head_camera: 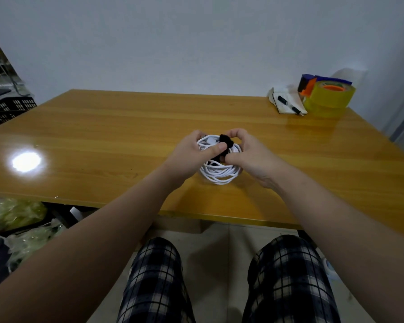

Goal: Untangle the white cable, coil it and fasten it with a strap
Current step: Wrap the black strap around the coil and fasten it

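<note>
The white cable (pixel 218 174) lies in a round coil on the wooden table (pixel 103 127), near its middle. A black strap (pixel 225 140) crosses the far half of the coil. My left hand (pixel 191 155) grips the coil's left side, its thumb pressing on the strap. My right hand (pixel 250 155) curls over the right side, fingers and thumb pinching the strap. The far part of the coil is hidden under both hands.
At the table's far right corner stand a yellow tape roll in a dispenser (pixel 329 94) and a notepad with a black pen (pixel 289 104). A black crate (pixel 7 108) sits left of the table. Plastic bags (pixel 19 213) lie on the floor. A lamp glare (pixel 26 161) shines at the left.
</note>
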The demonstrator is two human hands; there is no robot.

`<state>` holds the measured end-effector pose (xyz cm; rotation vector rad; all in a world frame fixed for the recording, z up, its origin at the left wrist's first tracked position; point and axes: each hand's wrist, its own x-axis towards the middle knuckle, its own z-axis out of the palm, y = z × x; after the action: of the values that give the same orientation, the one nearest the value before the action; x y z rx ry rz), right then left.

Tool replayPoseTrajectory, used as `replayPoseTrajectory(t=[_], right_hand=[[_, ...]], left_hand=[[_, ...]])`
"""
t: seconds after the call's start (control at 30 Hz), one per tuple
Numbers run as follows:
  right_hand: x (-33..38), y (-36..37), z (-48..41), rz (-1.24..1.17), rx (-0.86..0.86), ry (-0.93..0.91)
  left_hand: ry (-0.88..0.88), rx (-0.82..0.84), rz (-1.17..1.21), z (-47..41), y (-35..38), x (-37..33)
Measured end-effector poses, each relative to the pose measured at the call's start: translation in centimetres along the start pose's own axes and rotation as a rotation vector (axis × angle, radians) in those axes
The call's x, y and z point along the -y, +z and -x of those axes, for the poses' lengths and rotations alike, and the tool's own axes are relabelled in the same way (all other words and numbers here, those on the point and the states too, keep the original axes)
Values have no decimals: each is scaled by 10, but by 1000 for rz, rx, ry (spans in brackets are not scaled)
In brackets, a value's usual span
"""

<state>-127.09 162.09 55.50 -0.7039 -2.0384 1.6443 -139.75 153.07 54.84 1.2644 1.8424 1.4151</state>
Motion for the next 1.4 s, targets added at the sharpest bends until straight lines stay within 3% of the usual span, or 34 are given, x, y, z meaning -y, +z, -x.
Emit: replayPoseTrajectory(t=[0.13,0.33,0.43,0.6,1.03,1.13,1.33,1.4], right_hand=[[5,0,-2,256,2,-123],[2,2,-14,933,-144,-491],[-1,-1,-13,1023,-109,-656],[-3,-5,-15,1065,-16,-763],[-2,-12,-15,999,38,-905],[-12,-8,-11,841,-19,-821],[-24,7,-5,251,-276,-524],[-21,6,-6,210,-232,-461]], left_hand=[[-68,5,144,-2,-4,6],[-119,-19,240,-4,-3,13],[-128,-39,241,-5,0,15],[-149,-50,195,-6,0,16],[-102,-12,189,-4,-7,14],[-23,-5,71,-6,-10,9],[66,-13,26,-7,-14,7],[32,-20,40,-8,-14,10]])
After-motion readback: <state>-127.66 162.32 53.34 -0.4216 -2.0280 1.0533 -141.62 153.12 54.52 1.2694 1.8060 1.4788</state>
